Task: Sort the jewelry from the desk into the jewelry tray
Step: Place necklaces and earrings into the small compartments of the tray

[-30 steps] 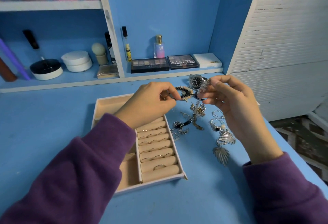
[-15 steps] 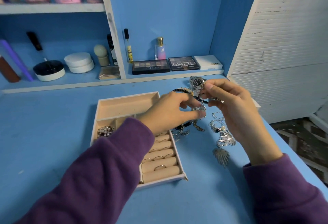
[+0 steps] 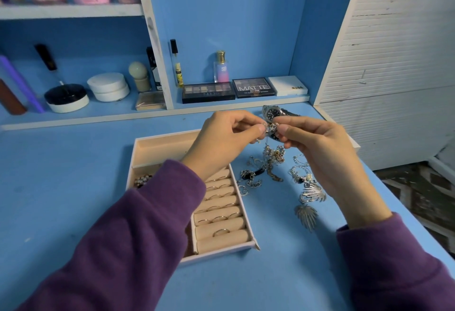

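My left hand point(image 3: 221, 143) and my right hand point(image 3: 317, 148) are raised above the blue desk, fingertips almost touching, both pinching a small beaded jewelry piece point(image 3: 270, 129) with black and silver beads; a thin strand hangs from it. Under the hands lies a tangled jewelry pile point(image 3: 268, 162) of chains and charms. Two silver leaf-shaped pieces point(image 3: 309, 202) lie to its right. A wristwatch point(image 3: 274, 113) rests behind the hands. The beige jewelry tray point(image 3: 157, 145) sits at the left, with rings in its padded rolls point(image 3: 219, 217) and a beaded piece point(image 3: 142, 180) in a compartment.
Low shelves at the back hold eyeshadow palettes point(image 3: 209, 91), a perfume bottle point(image 3: 221, 68), round jars point(image 3: 108, 87) and brushes. A white slatted panel point(image 3: 394, 64) stands on the right, past the desk's right edge. Patterned floor shows at far right.
My left hand has risen and moved right toward my right hand. The black beaded strand that was stretched between the hands is now bunched between the fingertips.
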{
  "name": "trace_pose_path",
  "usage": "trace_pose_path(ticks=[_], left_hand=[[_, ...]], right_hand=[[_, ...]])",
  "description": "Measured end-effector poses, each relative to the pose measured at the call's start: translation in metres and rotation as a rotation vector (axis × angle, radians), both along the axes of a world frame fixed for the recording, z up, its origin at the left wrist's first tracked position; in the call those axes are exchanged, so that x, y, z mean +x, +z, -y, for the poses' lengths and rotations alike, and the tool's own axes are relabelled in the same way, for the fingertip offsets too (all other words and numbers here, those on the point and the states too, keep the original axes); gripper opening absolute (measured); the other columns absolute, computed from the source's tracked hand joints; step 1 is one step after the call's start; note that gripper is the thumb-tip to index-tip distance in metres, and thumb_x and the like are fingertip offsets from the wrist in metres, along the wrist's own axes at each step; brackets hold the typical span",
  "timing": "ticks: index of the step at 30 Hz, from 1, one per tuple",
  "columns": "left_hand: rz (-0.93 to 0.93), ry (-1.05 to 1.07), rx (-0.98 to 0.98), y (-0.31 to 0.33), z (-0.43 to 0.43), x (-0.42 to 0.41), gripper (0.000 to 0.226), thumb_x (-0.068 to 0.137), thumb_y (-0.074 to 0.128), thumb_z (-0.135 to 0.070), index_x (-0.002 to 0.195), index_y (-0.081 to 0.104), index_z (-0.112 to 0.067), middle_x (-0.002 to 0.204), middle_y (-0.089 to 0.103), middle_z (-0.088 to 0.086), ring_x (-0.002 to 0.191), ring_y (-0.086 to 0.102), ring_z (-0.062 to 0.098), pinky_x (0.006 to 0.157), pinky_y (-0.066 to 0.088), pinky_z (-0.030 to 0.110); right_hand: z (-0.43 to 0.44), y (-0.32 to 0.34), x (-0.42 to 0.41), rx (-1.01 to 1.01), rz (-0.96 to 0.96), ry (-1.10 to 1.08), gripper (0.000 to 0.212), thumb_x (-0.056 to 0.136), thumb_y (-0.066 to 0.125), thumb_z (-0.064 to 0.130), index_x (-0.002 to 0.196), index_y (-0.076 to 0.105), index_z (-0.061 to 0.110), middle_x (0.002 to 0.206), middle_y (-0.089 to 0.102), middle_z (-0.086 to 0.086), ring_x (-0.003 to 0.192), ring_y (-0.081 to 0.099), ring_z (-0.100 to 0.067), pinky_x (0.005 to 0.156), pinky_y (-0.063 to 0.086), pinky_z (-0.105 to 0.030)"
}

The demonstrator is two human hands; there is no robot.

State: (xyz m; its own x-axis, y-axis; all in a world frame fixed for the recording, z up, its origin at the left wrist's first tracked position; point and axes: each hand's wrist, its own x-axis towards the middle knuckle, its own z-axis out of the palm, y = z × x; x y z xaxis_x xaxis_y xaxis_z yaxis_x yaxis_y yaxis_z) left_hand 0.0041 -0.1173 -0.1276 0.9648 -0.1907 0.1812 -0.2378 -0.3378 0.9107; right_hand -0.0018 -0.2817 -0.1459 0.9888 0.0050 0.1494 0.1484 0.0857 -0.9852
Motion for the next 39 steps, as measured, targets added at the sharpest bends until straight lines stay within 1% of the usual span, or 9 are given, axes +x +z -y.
trace_pose_path(ticks=[3,7,11,13,15,18,23,31,39], left_hand=[[0.012,0.02,-0.006,0.003,-0.003,0.0,0.008,0.085,0.061,-0.019,0.088,0.069,-0.018,0.082,0.071,-0.002,0.069,0.063,0.0,0.057,0.044,0.008],[0.008,0.025,-0.012,0.006,-0.006,0.0,0.012,0.087,0.059,-0.022,0.093,0.068,-0.018,0.089,0.073,0.003,0.076,0.064,0.007,0.067,0.051,0.024],[0.003,-0.006,-0.044,0.01,-0.008,0.0,0.01,0.088,0.058,-0.019,0.093,0.066,-0.017,0.087,0.073,0.001,0.075,0.067,0.006,0.064,0.051,0.02],[-0.008,-0.015,-0.061,0.011,-0.009,0.0,0.011,0.089,0.057,-0.019,0.095,0.066,-0.015,0.086,0.073,0.001,0.076,0.067,0.008,0.065,0.052,0.021],[-0.026,-0.022,-0.086,0.013,-0.01,0.0,0.012,0.089,0.056,-0.019,0.095,0.066,-0.016,0.086,0.073,0.001,0.079,0.068,0.01,0.066,0.053,0.024],[-0.054,-0.022,-0.118,0.014,-0.013,0.0,0.013,0.09,0.055,-0.019,0.095,0.066,-0.015,0.085,0.073,0.0,0.08,0.069,0.013,0.067,0.053,0.026],[-0.03,0.034,-0.138,0.01,-0.022,0.001,0.011,0.09,0.055,-0.018,0.089,0.066,-0.018,0.085,0.072,0.001,0.076,0.068,0.013,0.063,0.052,0.023],[-0.053,0.093,-0.171,0.011,-0.04,0.0,0.013,0.091,0.053,-0.02,0.089,0.066,-0.018,0.081,0.072,-0.004,0.071,0.066,0.008,0.058,0.049,0.017],[-0.064,0.13,-0.141,0.012,-0.074,-0.026,0.013,0.089,0.055,-0.019,0.091,0.067,-0.016,0.085,0.072,0.001,0.077,0.067,0.014,0.068,0.049,0.027]], right_hand=[[0.001,0.0,0.0,-0.015,0.003,0.013,0.017,0.078,0.066,0.003,0.092,0.072,0.01,0.072,0.066,-0.005,0.071,0.056,-0.016,0.066,0.045,-0.024],[-0.001,0.0,-0.001,-0.093,-0.034,0.036,0.021,0.083,0.061,0.001,0.098,0.07,0.013,0.076,0.068,-0.003,0.073,0.057,-0.016,0.065,0.044,-0.025],[-0.009,-0.001,-0.003,-0.268,-0.076,0.137,0.031,0.082,0.061,-0.001,0.106,0.065,0.018,0.094,0.071,-0.002,0.078,0.059,-0.012,0.063,0.045,-0.02],[-0.015,-0.002,-0.006,-0.312,-0.068,0.181,0.024,0.083,0.063,0.006,0.105,0.065,0.016,0.099,0.07,-0.005,0.075,0.058,-0.011,0.061,0.043,-0.02],[-0.017,-0.003,-0.007,-0.268,-0.056,0.183,0.012,0.086,0.062,0.013,0.096,0.069,0.012,0.088,0.072,-0.007,0.069,0.056,-0.011,0.058,0.041,-0.021],[-0.016,-0.003,-0.006,-0.209,-0.064,0.15,0.015,0.088,0.059,0.017,0.087,0.071,0.006,0.068,0.067,-0.002,0.06,0.052,-0.012,0.053,0.039,-0.018],[-0.011,-0.002,-0.004,-0.145,-0.066,0.047,0.015,0.088,0.058,0.014,0.086,0.071,0.008,0.062,0.062,-0.001,0.055,0.046,-0.013,0.049,0.036,-0.018],[-0.008,0.0,-0.005,-0.134,-0.067,0.006,0.016,0.088,0.058,0.016,0.087,0.071,0.006,0.07,0.065,-0.003,0.06,0.049,-0.012,0.052,0.037,-0.018],[-0.024,0.009,-0.008,-0.193,0.02,0.08,0.016,0.089,0.057,0.015,0.088,0.071,0.009,0.08,0.071,-0.01,0.07,0.06,-0.018,0.065,0.047,-0.03]])
